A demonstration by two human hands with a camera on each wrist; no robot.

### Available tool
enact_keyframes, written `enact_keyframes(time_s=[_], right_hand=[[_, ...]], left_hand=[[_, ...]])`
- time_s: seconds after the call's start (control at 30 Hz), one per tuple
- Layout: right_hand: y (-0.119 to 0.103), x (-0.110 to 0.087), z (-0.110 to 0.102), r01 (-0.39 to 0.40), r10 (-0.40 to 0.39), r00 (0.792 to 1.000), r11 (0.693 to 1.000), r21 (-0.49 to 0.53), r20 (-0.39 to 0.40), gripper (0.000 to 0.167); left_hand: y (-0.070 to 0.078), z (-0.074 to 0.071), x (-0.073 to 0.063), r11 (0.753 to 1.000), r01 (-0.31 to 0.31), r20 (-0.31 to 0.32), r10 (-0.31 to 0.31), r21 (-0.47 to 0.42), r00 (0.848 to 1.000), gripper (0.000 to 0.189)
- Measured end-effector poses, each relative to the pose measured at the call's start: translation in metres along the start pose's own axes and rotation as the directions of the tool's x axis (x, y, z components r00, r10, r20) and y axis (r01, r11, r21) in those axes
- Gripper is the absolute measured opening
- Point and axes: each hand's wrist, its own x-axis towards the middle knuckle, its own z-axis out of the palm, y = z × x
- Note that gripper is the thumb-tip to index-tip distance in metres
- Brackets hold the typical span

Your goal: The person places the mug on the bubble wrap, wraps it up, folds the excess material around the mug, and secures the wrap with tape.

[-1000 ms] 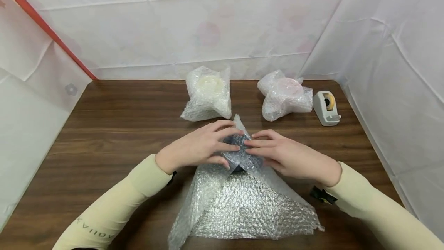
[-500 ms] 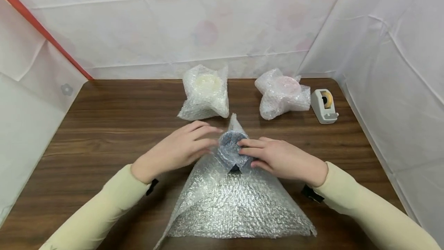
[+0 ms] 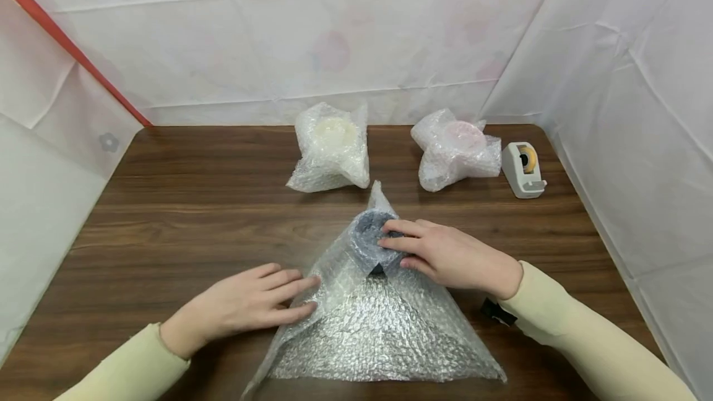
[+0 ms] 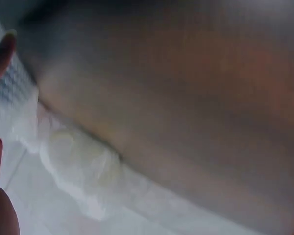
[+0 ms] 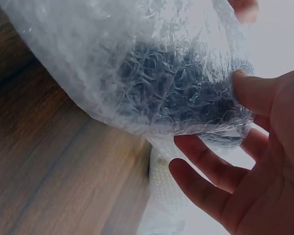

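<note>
A dark blue round object, cup-like and seen through plastic, stands under folded bubble wrap in the head view. Its wrap spreads toward the near side in a wide triangle. My right hand holds the wrapped top, fingers over the rim and thumb at the near side. From the right wrist, the thumb and fingers bend about the wrapped dark object. My left hand lies at the sheet's left edge, fingers extended and fingertips on the wrap. The left wrist view is blurred.
Two bubble-wrapped bundles stand at the back, one pale yellow and one pink. Right of them is a white tape dispenser. White cloth walls border the brown wooden table.
My left hand has left the wrapped top and moved down and left to the sheet's left edge. My right hand stays on the top, having shifted slightly left early on.
</note>
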Motion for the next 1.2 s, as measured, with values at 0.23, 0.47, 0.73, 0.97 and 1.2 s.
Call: enact_keyframes(time_s=[0.23, 0.47, 0.73, 0.97, 1.2], right_hand=[[-0.001, 0.002, 0.001, 0.03, -0.031, 0.999, 0.999, -0.016, -0.032, 0.038], [0.001, 0.006, 0.004, 0.052, -0.053, 0.997, 0.999, -0.006, -0.049, 0.031], [0.0, 0.009, 0.003, 0.041, -0.041, 0.999, 0.999, -0.023, -0.027, 0.026], [0.005, 0.006, 0.013, 0.023, -0.018, 0.993, 0.999, 0.036, -0.116, 0.049], [0.016, -0.001, 0.033, 0.144, 0.015, 0.859, 0.952, 0.269, -0.512, 0.086]], left_hand=[[-0.004, 0.005, 0.02, 0.967, 0.081, -0.247, -0.141, -0.24, 0.959, 0.027], [-0.025, 0.007, 0.05, 0.846, 0.142, -0.418, -0.392, -0.513, 0.82, 0.02], [-0.043, 0.028, 0.084, 0.627, 0.336, -0.252, -0.661, -0.703, 0.706, 0.02], [-0.043, 0.039, 0.098, 0.445, 0.501, -0.05, -0.782, -0.742, 0.621, 0.021], [-0.042, 0.043, 0.101, 0.35, 0.53, -0.005, -0.838, -0.772, 0.546, 0.024]])
